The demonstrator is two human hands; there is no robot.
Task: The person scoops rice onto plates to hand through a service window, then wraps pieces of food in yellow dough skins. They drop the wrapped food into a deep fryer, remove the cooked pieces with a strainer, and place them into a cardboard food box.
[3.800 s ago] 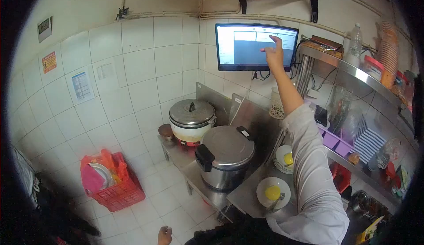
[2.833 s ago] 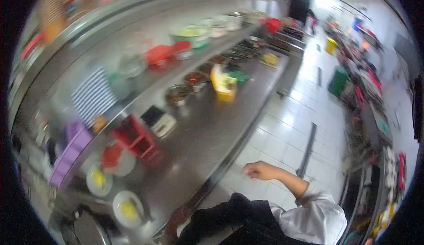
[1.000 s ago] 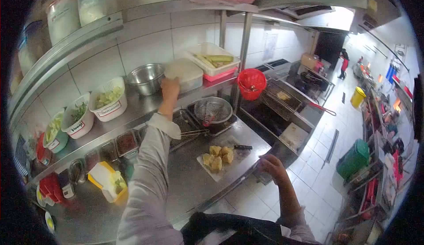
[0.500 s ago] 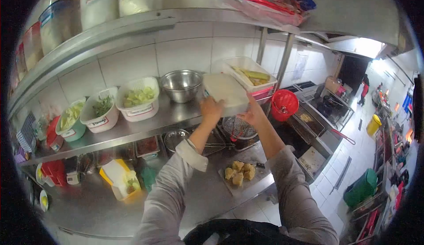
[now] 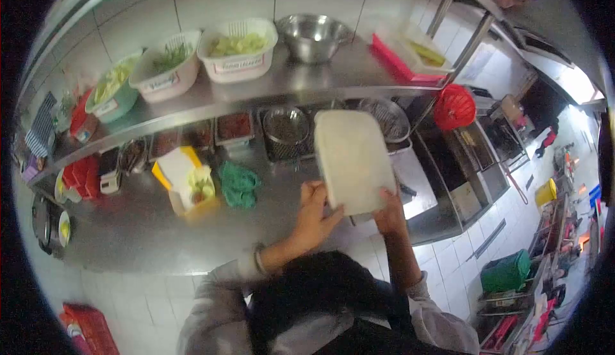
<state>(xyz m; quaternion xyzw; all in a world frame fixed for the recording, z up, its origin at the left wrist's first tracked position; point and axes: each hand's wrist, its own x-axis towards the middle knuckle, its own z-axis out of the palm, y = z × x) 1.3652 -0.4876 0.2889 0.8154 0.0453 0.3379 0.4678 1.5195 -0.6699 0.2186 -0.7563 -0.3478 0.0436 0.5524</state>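
Head cam (only view): both hands r on a pale lidded plastic container [image 5: 355, 163], held up in the air in front of the steel counter [image 5: 141, 246], tilted so the lid faces the cam. Left hand [image 5: 312, 220] has its lower left corner, thumb along the bottom edge. Right hand [image 5: 391, 214] has the lower right side, thumb up near the lid rim, rest of the fingers mostly hidden behind, so can't tell how tight tbh. Contents can't be seen either.

On the counter, left of the container: green plastic bag [image 5: 239, 184], then a yellow & white takeaway box [image 5: 182, 182], open, w/ some salad in it. Round wire strainer [image 5: 285, 124] sits behind, nr the shelf.

Shelf above, L to R: green tub [image 5: 115, 110] w/ chopped veg, white tub w/ leafy greens [image 5: 163, 92], labelled white tub w/ sliced cucumber or similar [image 5: 256, 73], steel mixing bowl [image 5: 311, 51], pink tray [image 5: 391, 59]. Red plastic basket [image 5: 455, 106] hangs by the shelf's right end.
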